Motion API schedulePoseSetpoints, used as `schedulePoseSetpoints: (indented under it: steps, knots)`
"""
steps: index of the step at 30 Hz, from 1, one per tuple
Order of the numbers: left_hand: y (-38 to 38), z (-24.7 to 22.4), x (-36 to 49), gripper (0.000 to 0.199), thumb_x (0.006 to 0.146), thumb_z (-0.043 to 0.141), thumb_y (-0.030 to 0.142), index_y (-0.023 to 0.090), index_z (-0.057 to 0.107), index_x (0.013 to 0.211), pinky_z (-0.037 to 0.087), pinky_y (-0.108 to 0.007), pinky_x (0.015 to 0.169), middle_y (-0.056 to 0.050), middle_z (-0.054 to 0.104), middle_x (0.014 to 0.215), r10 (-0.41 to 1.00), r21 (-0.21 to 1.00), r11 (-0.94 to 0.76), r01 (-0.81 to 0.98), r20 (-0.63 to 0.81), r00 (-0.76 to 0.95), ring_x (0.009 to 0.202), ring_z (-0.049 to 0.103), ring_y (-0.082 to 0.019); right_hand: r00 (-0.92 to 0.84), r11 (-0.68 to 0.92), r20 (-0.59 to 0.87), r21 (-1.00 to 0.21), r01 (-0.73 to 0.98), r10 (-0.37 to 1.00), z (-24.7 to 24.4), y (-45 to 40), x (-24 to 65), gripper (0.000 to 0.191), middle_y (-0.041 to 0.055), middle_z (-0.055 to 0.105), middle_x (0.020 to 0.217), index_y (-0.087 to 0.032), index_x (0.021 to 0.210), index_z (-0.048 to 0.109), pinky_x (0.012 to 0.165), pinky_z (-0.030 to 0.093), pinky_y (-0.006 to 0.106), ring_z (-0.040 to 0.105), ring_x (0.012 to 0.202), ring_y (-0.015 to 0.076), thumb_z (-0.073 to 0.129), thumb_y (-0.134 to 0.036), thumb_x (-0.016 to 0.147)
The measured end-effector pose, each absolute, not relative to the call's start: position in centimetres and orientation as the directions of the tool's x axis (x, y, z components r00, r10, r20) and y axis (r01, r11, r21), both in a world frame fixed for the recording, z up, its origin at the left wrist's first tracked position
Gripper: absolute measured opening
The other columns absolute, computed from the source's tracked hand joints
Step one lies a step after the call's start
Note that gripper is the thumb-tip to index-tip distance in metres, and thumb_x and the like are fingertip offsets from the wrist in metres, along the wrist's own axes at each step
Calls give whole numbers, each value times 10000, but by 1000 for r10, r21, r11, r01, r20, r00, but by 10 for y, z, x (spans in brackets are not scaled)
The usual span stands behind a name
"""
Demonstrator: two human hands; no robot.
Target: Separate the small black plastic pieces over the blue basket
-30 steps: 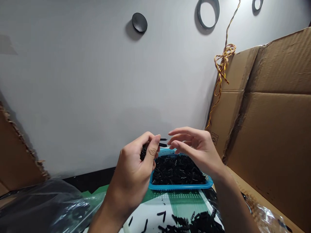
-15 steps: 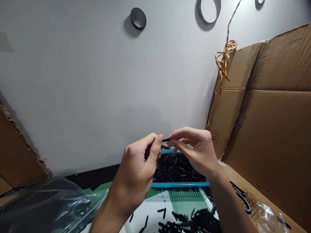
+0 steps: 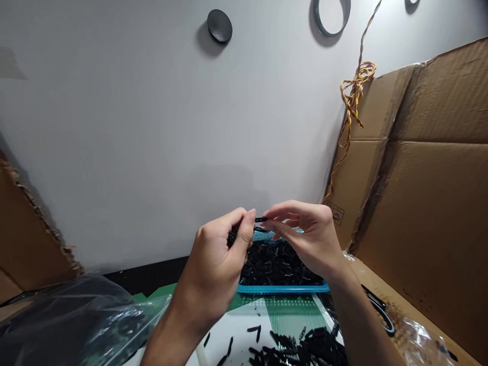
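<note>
My left hand (image 3: 219, 259) is closed around several small black plastic pieces, with one slim black strip (image 3: 261, 220) pinched at its thumb tip. The fingertips of my right hand (image 3: 305, 231) are closed on the other end of that strip. A second black piece sticks out of the left fist just below it. Under both hands stands a blue basket (image 3: 282, 290) full of similar black pieces (image 3: 280, 264). Nearer to me, a heap of black pieces (image 3: 305, 348) lies on a white and green surface (image 3: 251, 315), with several scattered singly to its left.
A clear plastic bag (image 3: 114, 320) lies at the left. Cardboard (image 3: 434, 203) stands along the right, with scissors (image 3: 381, 312) and crumpled plastic (image 3: 419, 340) at its foot. Twisted wire (image 3: 356, 91) hangs on the wall, near a black disc (image 3: 220, 26) and a ring (image 3: 316, 18).
The hands stay almost in place, both still on the same black strip. The view has shifted very slightly, so the wall items appear a little further right.
</note>
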State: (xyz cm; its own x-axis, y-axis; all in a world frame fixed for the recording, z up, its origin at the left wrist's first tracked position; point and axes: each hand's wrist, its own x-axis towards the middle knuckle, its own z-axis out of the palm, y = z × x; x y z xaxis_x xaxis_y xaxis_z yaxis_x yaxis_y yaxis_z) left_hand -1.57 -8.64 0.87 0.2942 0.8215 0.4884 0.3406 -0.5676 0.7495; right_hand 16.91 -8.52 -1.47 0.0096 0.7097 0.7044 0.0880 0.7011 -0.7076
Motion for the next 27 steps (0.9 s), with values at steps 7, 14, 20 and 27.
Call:
schedulePoseSetpoints:
  steps: [7,14,20,27]
  knots:
    - [-90,11,-16,506,1091,501,544,221,462,704,368,-252,487,56,427,593,821,777,-563,282,487,298,518,415,-105,16,687,689,-724,59,725,-15,-85,170,93,-8,820,839,-270,942,864,638,665,310,777,709,175,877,-216,868]
    - [-88,9,-15,474,1088,515,533,218,489,734,396,-229,485,49,442,628,834,814,-532,232,458,307,540,437,-103,3,685,687,-726,60,727,-15,-86,171,109,-16,815,831,-281,952,863,643,643,298,771,709,165,864,-199,879]
    - [-87,8,-16,478,1089,510,536,220,480,732,394,-235,477,50,429,624,832,813,-534,232,458,312,533,429,-106,10,693,696,-716,89,718,-14,-86,171,62,-1,823,828,-269,950,865,624,650,309,781,705,180,856,-259,889]
    - [-89,8,-16,490,1095,494,553,222,465,735,382,-248,491,54,418,638,824,794,-552,254,471,315,537,426,-103,15,714,719,-692,107,695,-12,-88,170,61,-7,826,842,-270,962,864,641,658,312,794,726,180,839,-248,910]
